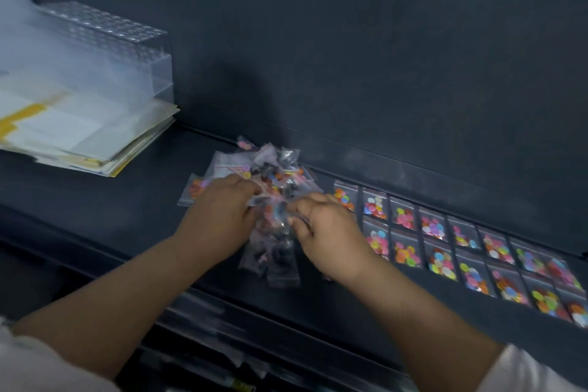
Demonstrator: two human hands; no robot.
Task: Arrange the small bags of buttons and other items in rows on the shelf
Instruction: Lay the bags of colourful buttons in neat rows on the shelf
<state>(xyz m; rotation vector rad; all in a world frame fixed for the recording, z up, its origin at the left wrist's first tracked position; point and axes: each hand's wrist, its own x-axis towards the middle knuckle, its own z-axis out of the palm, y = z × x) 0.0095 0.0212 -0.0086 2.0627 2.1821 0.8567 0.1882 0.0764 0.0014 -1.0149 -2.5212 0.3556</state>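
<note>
A loose heap of small clear bags (270, 175) holding coloured buttons and dark items lies in the middle of the dark shelf (127, 200). My left hand (219, 216) rests on the heap's left side with its fingers curled into the bags. My right hand (324, 229) pinches bags at the heap's right side. To the right, two rows of button bags (461, 248) lie flat side by side, running toward the right edge. A few darker bags (276, 264) stick out below my hands. The frame is blurred.
A stack of papers and envelopes (79, 137) sits at the shelf's left end, with a clear plastic box (105, 44) on top. The dark back wall (350, 57) rises behind the shelf. Lower shelves with packets (222, 344) show beneath my arms.
</note>
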